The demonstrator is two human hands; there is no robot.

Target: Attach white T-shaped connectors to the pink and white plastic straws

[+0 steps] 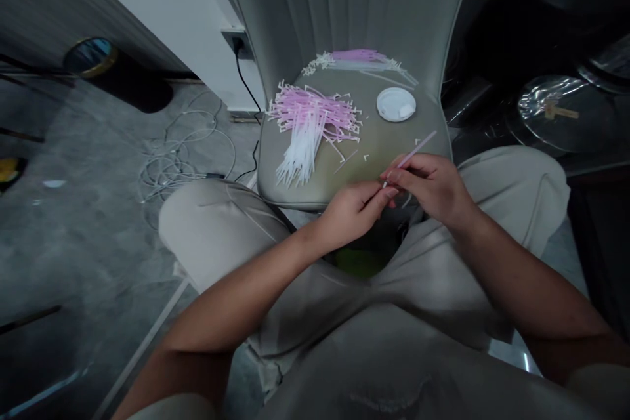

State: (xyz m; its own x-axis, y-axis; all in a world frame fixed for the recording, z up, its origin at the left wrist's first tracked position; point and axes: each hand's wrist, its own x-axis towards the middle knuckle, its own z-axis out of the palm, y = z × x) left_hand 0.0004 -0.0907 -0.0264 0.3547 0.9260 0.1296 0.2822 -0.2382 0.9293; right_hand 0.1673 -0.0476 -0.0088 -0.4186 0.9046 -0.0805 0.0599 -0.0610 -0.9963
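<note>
My right hand is closed round a thin pink plastic stick that slants up to the right over the chair seat. My left hand pinches at the stick's lower end, fingertips meeting those of the right hand. What sits between the left fingertips is too small to make out. Both hands hover above my knees at the front edge of a grey chair seat. A heap of pink and white sticks lies on the seat to the left of my hands.
A second bundle of sticks lies at the back of the seat, with a white round lid near it. A few small white bits dot the seat. Tangled white cables lie on the floor left. Shiny round covers sit right.
</note>
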